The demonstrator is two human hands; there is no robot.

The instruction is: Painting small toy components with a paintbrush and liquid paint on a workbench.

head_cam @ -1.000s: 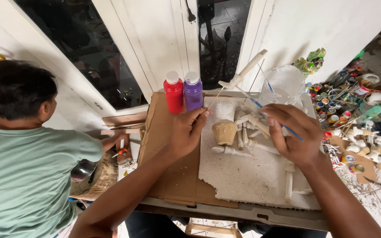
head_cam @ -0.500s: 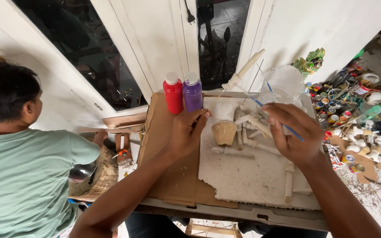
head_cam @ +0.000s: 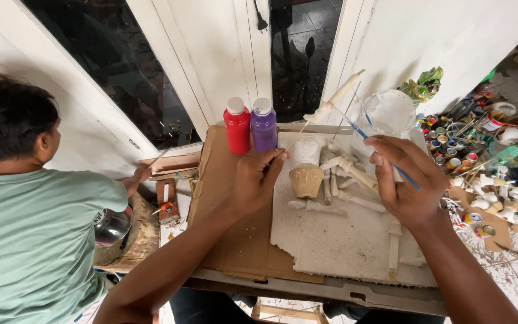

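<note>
My right hand (head_cam: pixel 407 180) grips a thin blue-handled paintbrush (head_cam: pixel 361 133) whose tip points up toward a clear plastic container (head_cam: pixel 391 111). My left hand (head_cam: pixel 258 180) rests on the brown cardboard (head_cam: pixel 235 240), fingers loosely curled, its fingertips close to a small tan and white clay cup piece (head_cam: pixel 306 171). Several unpainted white clay limbs and sticks (head_cam: pixel 348 174) lie on a white sheet (head_cam: pixel 343 240) between my hands. A red paint bottle (head_cam: pixel 237 127) and a purple paint bottle (head_cam: pixel 263 125) stand upright just beyond my left hand.
A person in a green shirt (head_cam: pixel 25 234) sits at the left, turned away, next to a metal pot (head_cam: pixel 110 227). Many small paint pots and white clay parts (head_cam: pixel 481 180) litter the floor at the right. A green figurine (head_cam: pixel 424 84) stands by the white wall.
My left hand has drawn slightly left, off the clay cup piece. The right hand holds steady with the brush. The person at the left has shifted a little.
</note>
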